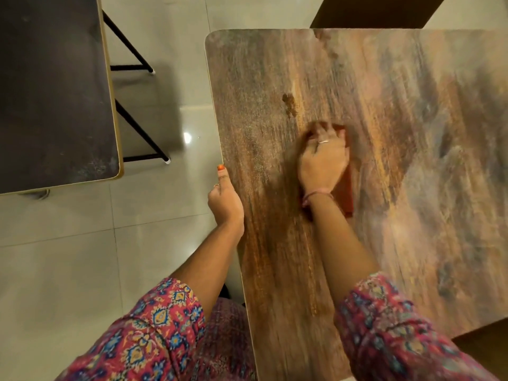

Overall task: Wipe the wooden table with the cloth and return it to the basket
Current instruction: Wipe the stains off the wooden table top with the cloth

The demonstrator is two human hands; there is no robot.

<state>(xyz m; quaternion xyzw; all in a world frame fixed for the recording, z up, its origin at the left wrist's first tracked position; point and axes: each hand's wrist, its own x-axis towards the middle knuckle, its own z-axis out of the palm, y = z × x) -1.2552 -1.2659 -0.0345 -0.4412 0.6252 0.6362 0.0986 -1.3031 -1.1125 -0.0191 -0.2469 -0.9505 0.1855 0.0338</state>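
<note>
Floor: pale glossy tiles (82, 257) run beneath and to the left of the furniture, with a bright light reflection on them.
Wooden table: the wooden table (398, 105) fills the right side of the view, its grain streaked brown and grey; a small dark stain (289, 103) sits just beyond the cloth.
Dark table: a second dark table (52, 86) with black metal legs stands well apart at upper left.
Cloth: the red-orange cloth (347, 192) lies flat on the tabletop, mostly covered by the right hand, its edge showing to the right of the wrist.
Right hand: the right hand (324, 160) presses down on the cloth, palm flat; the fingers are blurred, so their spread is unclear. A ring and a wrist thread show.
Left hand: the left hand (224, 200) grips the table's left edge, thumb up along the rim, fingers curled under out of sight.
Sleeves: patterned red and blue sleeves (154, 334) cover both forearms.
</note>
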